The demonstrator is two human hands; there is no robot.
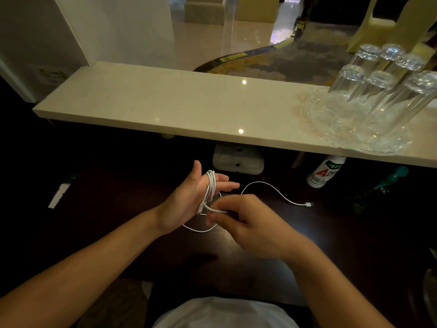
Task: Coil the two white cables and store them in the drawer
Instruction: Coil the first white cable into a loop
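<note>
Left hand point(182, 204): fingers straight, palm open, coiled white cable point(209, 185) wound round them. Right hand point(250, 228): near centre, pinching that cable's strand. Loose white cable point(272, 187): on the dark desk point(118, 197), running right; whether it joins the coil cannot be told. Bottle point(324, 171): far right. Upturned glasses point(378, 91): on the shelf point(165, 102).

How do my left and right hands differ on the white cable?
The left hand is open with straight fingers, the thin white cable looped around them; the right hand is curled, pinching one strand. The left hand shows its palm, the right hand its back. Both are bare and hold the same cable above the dark desk.
</note>
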